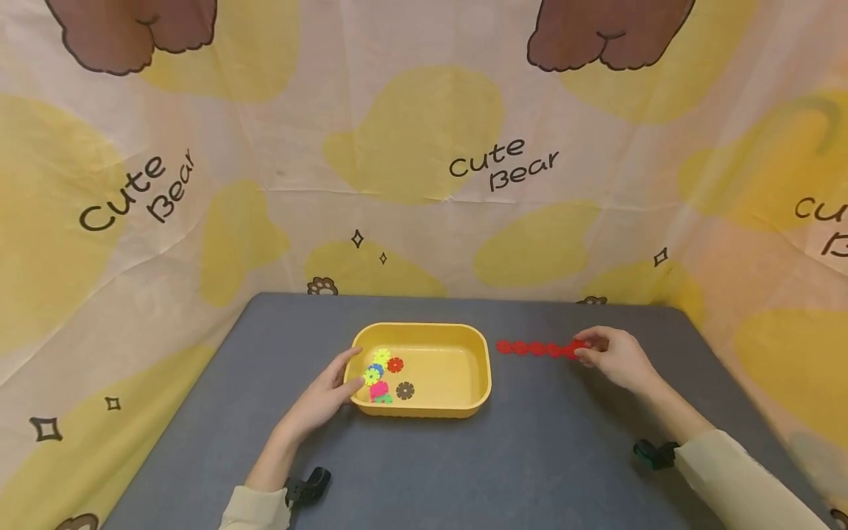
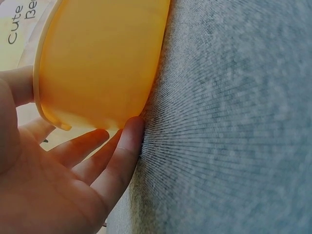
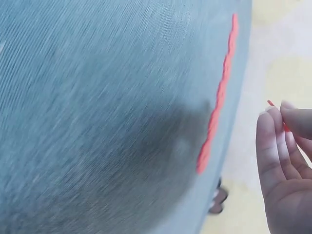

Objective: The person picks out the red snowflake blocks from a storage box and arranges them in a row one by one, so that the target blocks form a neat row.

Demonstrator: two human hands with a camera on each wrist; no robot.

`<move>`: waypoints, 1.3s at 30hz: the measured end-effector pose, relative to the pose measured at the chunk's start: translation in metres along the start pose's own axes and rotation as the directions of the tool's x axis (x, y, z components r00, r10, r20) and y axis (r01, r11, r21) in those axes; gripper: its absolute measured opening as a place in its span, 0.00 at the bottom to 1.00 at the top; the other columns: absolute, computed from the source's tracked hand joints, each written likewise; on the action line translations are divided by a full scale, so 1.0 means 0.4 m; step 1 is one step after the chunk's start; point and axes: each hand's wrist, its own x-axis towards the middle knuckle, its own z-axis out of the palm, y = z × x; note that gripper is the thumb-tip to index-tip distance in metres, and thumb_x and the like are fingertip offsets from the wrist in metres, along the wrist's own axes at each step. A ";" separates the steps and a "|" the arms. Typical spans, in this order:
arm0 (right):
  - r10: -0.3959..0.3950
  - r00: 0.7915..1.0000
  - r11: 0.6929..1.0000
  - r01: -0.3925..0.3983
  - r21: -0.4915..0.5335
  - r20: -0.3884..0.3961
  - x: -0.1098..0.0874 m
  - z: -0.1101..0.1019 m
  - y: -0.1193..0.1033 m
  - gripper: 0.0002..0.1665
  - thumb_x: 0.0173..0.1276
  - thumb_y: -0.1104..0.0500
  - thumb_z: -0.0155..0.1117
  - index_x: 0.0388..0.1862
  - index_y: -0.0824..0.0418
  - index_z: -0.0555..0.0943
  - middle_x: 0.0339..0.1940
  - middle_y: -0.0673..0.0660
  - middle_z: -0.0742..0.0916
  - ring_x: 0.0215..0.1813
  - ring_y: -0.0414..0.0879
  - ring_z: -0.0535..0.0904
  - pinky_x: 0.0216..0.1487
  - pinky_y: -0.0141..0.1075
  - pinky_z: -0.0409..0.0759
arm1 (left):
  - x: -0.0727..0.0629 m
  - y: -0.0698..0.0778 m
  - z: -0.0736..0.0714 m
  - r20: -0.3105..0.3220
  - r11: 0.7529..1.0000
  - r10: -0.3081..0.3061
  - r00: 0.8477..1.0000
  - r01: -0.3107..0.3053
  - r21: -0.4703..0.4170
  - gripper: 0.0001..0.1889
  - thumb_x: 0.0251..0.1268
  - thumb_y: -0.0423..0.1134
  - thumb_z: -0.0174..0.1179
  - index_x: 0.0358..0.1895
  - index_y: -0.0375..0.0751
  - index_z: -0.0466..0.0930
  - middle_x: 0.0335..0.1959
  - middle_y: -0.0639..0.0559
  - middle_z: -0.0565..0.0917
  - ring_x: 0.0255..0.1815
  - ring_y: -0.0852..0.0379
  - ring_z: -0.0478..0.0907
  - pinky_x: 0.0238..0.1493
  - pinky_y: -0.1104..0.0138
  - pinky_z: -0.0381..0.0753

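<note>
My left hand (image 1: pixel 322 394) holds the left end of a yellow plastic bin (image 1: pixel 450 372), thumb over the rim and fingers against the outer wall in the left wrist view. Inside the bin's left half lie several notched plastic discs, among them a red disc (image 1: pixel 395 365), a brown disc (image 1: pixel 405 390) and a yellow disc (image 1: pixel 372 377). To the right of the bin, a row of red discs (image 1: pixel 537 349) stretches across the table. At its right end, my right hand (image 1: pixel 619 358) pinches a red disc (image 3: pixel 286 127) between thumb and fingertips, mostly hidden by them.
A dark grey cloth-covered table (image 1: pixel 530 464) carries everything. Behind it and at both sides hangs a printed curtain (image 1: pixel 411 132) with yellow patches and lettering. Black wrist devices are strapped to both forearms, near the light sleeves (image 1: pixel 748 478).
</note>
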 end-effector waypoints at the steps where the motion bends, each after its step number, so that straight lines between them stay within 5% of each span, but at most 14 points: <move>1: 0.011 1.000 1.000 -0.011 -0.008 -0.009 -0.004 -0.005 0.012 0.18 0.69 0.61 0.70 0.55 0.68 0.82 0.35 0.55 0.90 0.37 0.50 0.87 0.36 0.39 0.81 | -0.001 -0.001 0.000 0.001 1.000 0.001 1.000 -0.001 0.002 0.32 0.77 0.45 0.57 0.79 0.51 0.56 0.82 0.39 0.50 0.80 0.39 0.54 0.62 0.51 0.75; 5: 0.040 0.998 0.999 -0.041 -0.015 -0.043 -0.013 -0.021 0.061 0.18 0.69 0.61 0.70 0.54 0.69 0.82 0.35 0.57 0.90 0.36 0.51 0.87 0.35 0.39 0.81 | -0.004 -0.001 0.001 0.000 1.000 0.003 1.000 -0.003 0.011 0.32 0.77 0.44 0.57 0.79 0.51 0.56 0.82 0.39 0.50 0.81 0.39 0.50 0.68 0.46 0.68; 18: 0.117 0.992 0.993 -0.115 0.041 -0.038 0.001 -0.022 0.163 0.20 0.70 0.66 0.67 0.55 0.78 0.79 0.40 0.67 0.88 0.37 0.53 0.88 0.36 0.38 0.86 | -0.003 -0.003 0.001 -0.004 1.000 0.006 1.000 -0.006 0.018 0.32 0.77 0.44 0.57 0.79 0.50 0.56 0.82 0.39 0.50 0.79 0.38 0.54 0.59 0.54 0.74; 26: 0.128 0.991 0.991 -0.129 -0.042 -0.025 0.017 -0.029 0.164 0.20 0.68 0.65 0.70 0.52 0.78 0.80 0.38 0.67 0.87 0.34 0.52 0.87 0.32 0.38 0.85 | -0.005 0.001 0.002 -0.007 1.000 0.004 1.000 -0.004 0.017 0.32 0.77 0.45 0.57 0.79 0.51 0.57 0.82 0.39 0.52 0.80 0.39 0.53 0.68 0.44 0.67; 39: 0.062 0.996 0.987 -0.070 -0.148 -0.058 0.016 -0.037 0.107 0.17 0.71 0.59 0.67 0.51 0.72 0.82 0.41 0.66 0.87 0.33 0.50 0.83 0.32 0.41 0.80 | -0.003 -0.002 -0.003 0.000 1.000 0.021 1.000 -0.021 0.017 0.32 0.77 0.45 0.57 0.79 0.50 0.56 0.82 0.39 0.52 0.80 0.40 0.52 0.71 0.43 0.63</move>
